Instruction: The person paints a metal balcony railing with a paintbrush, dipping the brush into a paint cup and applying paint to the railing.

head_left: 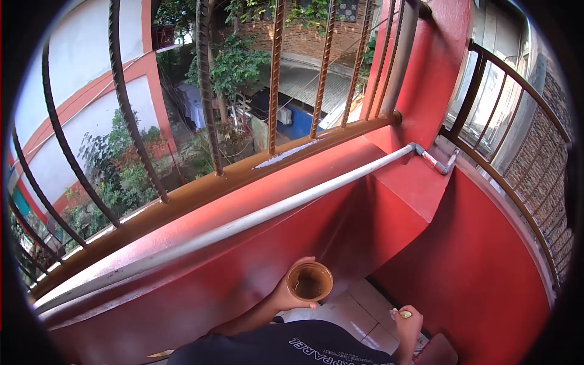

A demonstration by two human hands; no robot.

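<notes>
My left hand (285,296) is wrapped around a small brown clay pot (310,281) with dark soil inside, held up beside the red balcony wall (255,267). My right hand (406,322) is lower, near the tiled floor (359,310), with its fingers closed on a small yellowish object (403,314) that is too small to identify. My dark shirt fills the bottom edge of the view.
A grey pipe (274,210) runs along the top of the red wall. Above it stand rusty twisted bars (207,91) on a brown rail. A red pillar (426,79) and a curved railing (517,152) are at the right. Trees and roofs lie below.
</notes>
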